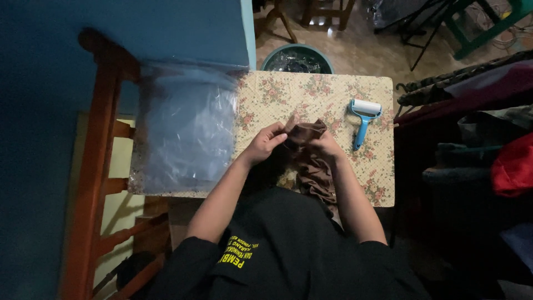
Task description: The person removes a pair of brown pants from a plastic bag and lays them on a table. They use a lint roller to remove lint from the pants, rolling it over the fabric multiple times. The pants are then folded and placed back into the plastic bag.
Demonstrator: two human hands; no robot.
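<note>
- A brown cloth [311,158] is held up over the middle of a small table [266,94] that is covered with a floral-patterned sheet; its lower part is draped down over the near edge toward the lap.
- The upper edge of the cloth is pinched by the left hand [265,143], fingers curled together around the fabric.
- The same bunched top is gripped by the right hand [326,144], fingers closed on it, just beside the left hand.
- A blue-handled lint roller [363,119] with a white roll is laid on the table, to the right of the hands and apart from them.
- A pile of clear plastic bags [186,130] is spread over the table's left part.
- A round teal bin [297,58] is seen past the far edge.
</note>
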